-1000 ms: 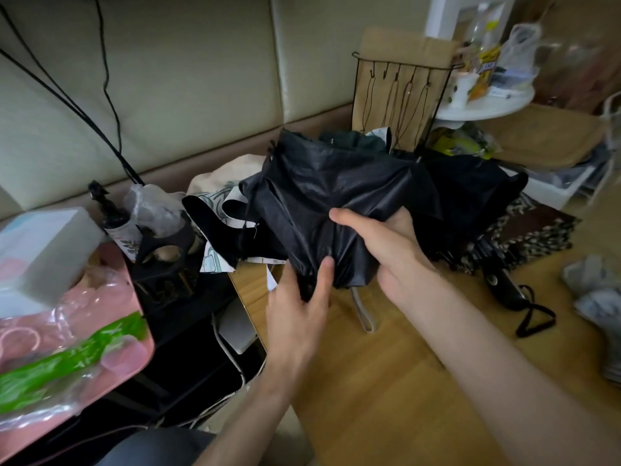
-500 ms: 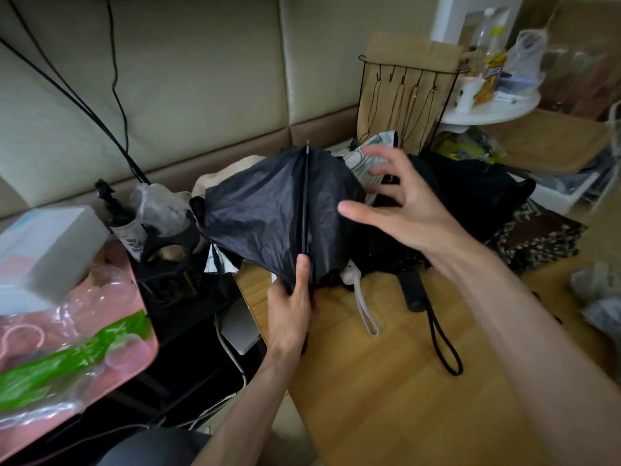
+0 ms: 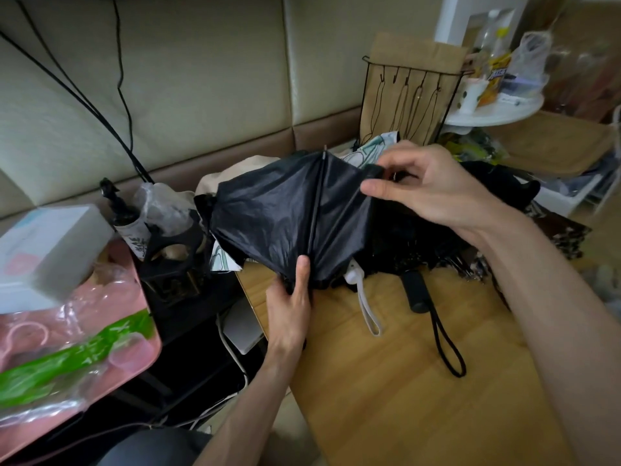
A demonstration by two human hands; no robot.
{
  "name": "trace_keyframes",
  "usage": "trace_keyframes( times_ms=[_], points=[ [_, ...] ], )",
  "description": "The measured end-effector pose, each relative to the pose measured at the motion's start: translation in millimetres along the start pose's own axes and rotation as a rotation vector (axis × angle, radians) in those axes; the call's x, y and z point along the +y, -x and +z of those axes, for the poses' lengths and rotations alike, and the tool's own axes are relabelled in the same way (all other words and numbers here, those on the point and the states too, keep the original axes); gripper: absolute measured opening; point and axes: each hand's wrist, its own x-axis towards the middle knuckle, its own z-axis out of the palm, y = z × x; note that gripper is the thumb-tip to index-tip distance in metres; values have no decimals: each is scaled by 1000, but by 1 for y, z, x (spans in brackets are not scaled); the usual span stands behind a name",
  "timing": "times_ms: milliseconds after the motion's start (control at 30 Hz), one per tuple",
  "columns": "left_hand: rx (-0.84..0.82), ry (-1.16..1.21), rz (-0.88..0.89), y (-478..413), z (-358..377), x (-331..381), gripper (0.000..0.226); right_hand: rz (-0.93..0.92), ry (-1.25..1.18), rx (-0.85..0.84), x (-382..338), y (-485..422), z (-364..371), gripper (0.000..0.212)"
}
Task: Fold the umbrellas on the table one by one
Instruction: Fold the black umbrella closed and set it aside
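White box (image 3: pixel 50 250) and pink tray (image 3: pixel 149 348) far left, off the table; black umbrella (image 3: pixel 279 216) is at the wooden table's (image 3: pixel 403 398) back-left edge, one canopy panel stretched flat with a rib up its middle; left hand (image 3: pixel 289 307) pinches the panel's bottom point, thumb pressed up along the rib, other fingers curled behind the fabric; white strap (image 3: pixel 368 307) and black handle (image 3: pixel 416 290) with wrist loop lie on the table just right of that hand; right hand (image 3: pixel 426 186) grips the panel's upper right corner, thumb and curled fingers closed on a small black tab; dark fabric heap (image 3: pixel 497 186) behind the right wrist; wire rack (image 3: pixel 413 102) at the back.
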Motion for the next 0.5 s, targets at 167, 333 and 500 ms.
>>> trace_keyframes(
  times_ms=[167,333,500],
  points=[
    [-31,-11,39,-3,4,-8,48,10,80,-169,0,7,11,50],
    [22,12,-50,-2,1,-3,56,277,480,-337,14,7,-20,26],
    [20,54,-125,1,-1,5,61,199,63,-184,9,15,-35,24]
  ],
)
